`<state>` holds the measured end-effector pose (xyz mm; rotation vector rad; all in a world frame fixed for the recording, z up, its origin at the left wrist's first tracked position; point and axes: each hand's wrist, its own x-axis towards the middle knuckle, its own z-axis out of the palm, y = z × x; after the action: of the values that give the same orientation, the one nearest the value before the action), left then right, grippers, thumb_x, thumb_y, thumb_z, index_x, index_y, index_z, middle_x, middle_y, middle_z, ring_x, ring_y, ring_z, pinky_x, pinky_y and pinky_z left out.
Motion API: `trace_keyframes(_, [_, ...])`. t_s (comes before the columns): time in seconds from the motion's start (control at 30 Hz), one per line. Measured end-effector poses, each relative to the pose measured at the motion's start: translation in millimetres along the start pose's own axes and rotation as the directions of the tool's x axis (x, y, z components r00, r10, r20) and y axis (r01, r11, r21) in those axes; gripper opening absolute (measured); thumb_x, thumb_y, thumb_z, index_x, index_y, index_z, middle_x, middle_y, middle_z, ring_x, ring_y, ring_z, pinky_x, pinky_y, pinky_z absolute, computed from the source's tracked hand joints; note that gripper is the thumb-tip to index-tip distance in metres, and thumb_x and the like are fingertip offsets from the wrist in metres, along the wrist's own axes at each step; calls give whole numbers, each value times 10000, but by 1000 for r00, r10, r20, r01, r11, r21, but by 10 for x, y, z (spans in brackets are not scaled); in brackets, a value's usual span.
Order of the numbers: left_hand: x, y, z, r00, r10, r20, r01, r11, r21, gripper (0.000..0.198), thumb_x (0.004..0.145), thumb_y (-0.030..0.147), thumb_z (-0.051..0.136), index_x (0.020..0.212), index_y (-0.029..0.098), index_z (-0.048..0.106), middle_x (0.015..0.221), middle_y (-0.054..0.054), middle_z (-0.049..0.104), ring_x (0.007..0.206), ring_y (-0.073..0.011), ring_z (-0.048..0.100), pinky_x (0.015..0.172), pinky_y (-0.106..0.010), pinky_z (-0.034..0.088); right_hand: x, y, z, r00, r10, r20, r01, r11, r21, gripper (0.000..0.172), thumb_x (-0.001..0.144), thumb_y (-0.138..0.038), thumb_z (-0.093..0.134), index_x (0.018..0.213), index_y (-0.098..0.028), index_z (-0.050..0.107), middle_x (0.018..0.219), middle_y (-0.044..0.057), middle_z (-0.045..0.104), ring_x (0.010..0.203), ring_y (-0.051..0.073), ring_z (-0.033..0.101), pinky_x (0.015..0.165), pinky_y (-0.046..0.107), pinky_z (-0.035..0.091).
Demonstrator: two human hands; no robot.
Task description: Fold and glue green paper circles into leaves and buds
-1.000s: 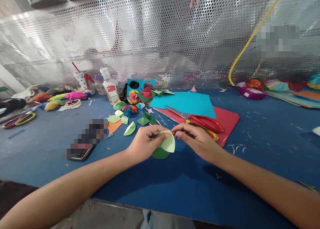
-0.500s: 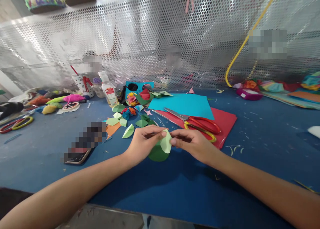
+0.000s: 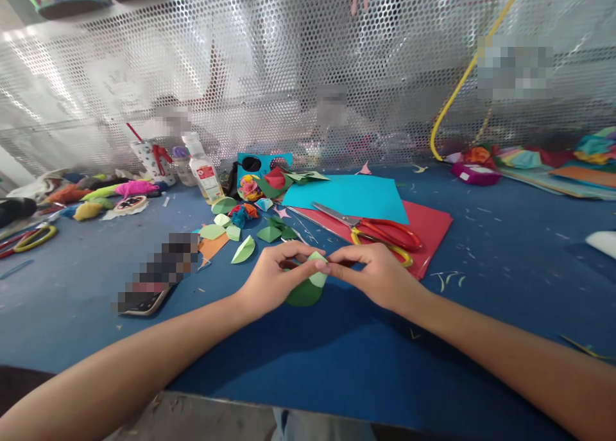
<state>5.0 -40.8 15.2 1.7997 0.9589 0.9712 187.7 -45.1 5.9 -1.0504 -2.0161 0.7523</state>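
Observation:
My left hand [image 3: 272,279] and my right hand [image 3: 374,271] meet over the blue table [image 3: 337,364], both pinching a small light green paper piece [image 3: 317,277] that is folded between the fingertips. A darker green round paper piece [image 3: 303,293] lies under it, touching the left palm. Red-handled scissors [image 3: 380,232] lie just behind my right hand on a red sheet [image 3: 430,226] and a cyan sheet [image 3: 351,197].
Several folded green paper pieces [image 3: 243,250] and coloured scraps lie behind my left hand. A phone [image 3: 154,277] rests at the left. A glue bottle [image 3: 202,168] and a cup [image 3: 149,158] stand by the perforated metal screen [image 3: 308,75]. Coloured paper stacks [image 3: 568,171] sit far right.
The light green piece has been folded smaller and pressed down between my fingertips. Both hands have drawn closer together; the view shifted slightly.

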Motion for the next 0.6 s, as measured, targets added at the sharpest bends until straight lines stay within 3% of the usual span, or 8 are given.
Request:
trace_keyframes(0.23, [-6, 21, 2, 996, 81, 25, -83, 992, 94, 151, 760, 283, 588, 798, 164, 673, 862, -55, 658, 784, -149, 585, 624, -222, 464, -22, -11, -4, 982, -179, -59, 168, 973, -156, 130, 794, -274, 566, 745, -196, 660, 740, 16, 676, 675, 148, 612, 604, 243, 452])
trace_keyframes(0.43, [-2, -4, -4, 994, 100, 34, -104, 987, 122, 152, 784, 264, 559, 806, 167, 674, 867, -58, 660, 781, -147, 588, 624, -226, 462, -30, -4, -1, 977, -205, -66, 190, 964, -186, 129, 797, -283, 560, 753, -204, 652, 747, 20, 673, 685, 155, 608, 612, 258, 454])
trace_keyframes(0.6, [2, -34, -6, 993, 122, 10, -122, 985, 118, 140, 781, 236, 568, 823, 168, 682, 821, -52, 655, 756, -140, 586, 628, -223, 451, -16, -23, 8, 991, -132, -23, 128, 982, -138, 147, 806, -301, 542, 767, -200, 641, 760, 16, 665, 692, 148, 600, 617, 250, 457])
